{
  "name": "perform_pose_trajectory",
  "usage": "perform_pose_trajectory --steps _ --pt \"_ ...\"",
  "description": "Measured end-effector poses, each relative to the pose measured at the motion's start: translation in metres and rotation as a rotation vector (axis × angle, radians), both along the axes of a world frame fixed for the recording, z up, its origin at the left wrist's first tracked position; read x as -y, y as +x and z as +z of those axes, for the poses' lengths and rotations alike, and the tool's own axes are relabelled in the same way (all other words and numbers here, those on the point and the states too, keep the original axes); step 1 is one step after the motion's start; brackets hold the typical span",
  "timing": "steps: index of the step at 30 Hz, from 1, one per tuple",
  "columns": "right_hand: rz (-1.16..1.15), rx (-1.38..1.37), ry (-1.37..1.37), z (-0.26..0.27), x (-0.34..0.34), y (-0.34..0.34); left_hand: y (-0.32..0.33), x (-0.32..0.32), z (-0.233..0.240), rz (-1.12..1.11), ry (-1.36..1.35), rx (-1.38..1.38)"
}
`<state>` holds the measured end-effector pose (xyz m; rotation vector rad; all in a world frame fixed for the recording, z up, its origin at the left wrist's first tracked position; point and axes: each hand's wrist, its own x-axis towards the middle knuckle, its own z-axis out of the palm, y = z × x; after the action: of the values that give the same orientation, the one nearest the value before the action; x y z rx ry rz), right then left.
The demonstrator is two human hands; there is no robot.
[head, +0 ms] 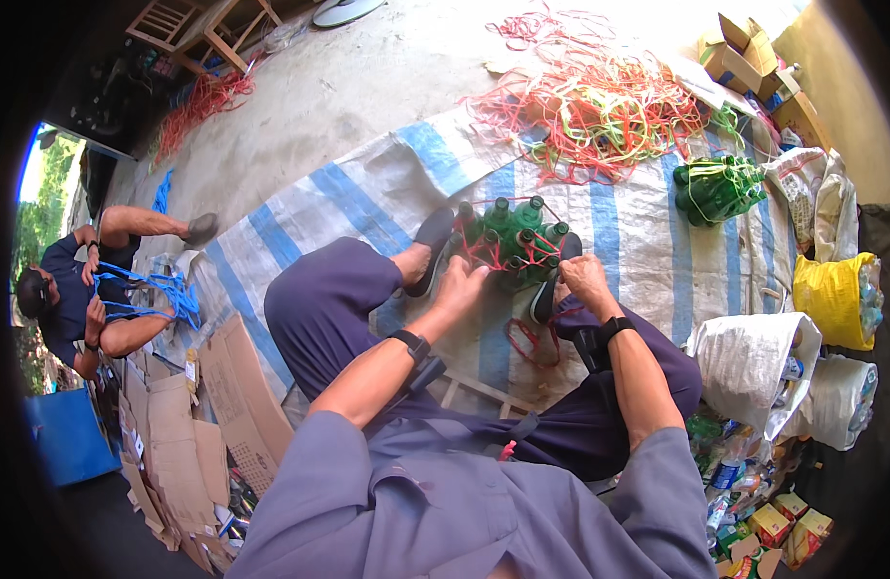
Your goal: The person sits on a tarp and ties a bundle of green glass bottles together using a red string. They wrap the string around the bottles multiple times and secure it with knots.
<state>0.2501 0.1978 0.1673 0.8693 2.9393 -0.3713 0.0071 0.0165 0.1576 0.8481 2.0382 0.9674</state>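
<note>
Several green glass bottles (513,235) stand upright in a cluster between my feet, on a white and blue striped woven sheet (394,210). Red plastic strapping (497,255) runs around the bottles and between their necks. My left hand (461,286) is at the near left side of the cluster, thumb pointing towards the strapping; whether its fingers grip a strand cannot be made out. At the right side, my right hand (586,279) has curled fingers close to the strapping, and what lies inside them is hidden. A loose red strand (531,344) hangs below, near my right foot.
A tangled heap of red and yellow-green strapping (597,108) lies ahead. Tied green bottles (718,189) rest at the right, near sacks of bottles (752,362). Flattened cardboard (246,391) lies at the left, where another person (76,289) sits handling blue strapping (166,289).
</note>
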Motion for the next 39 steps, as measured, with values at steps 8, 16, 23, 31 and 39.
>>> perform_pose_trajectory --steps 8,16,23,31,39 --pt "-0.154 -0.085 0.035 0.007 0.038 -0.006 -0.021 -0.01 0.003 -0.05 0.07 0.028" --pt "-0.424 -0.29 -0.578 0.025 0.095 -0.031 -0.057 -0.046 0.005 0.127 0.122 0.069" --pt "-0.258 -0.424 -0.356 0.025 0.143 -0.051 -0.067 -0.072 -0.003 0.144 0.115 0.032" --pt "-0.192 -0.299 -0.238 0.001 0.125 -0.026 -0.031 -0.064 0.043 0.105 0.116 -0.352" --pt "-0.307 -0.347 -0.41 0.016 0.118 -0.021 0.025 -0.032 0.088 -0.61 0.418 -0.687"
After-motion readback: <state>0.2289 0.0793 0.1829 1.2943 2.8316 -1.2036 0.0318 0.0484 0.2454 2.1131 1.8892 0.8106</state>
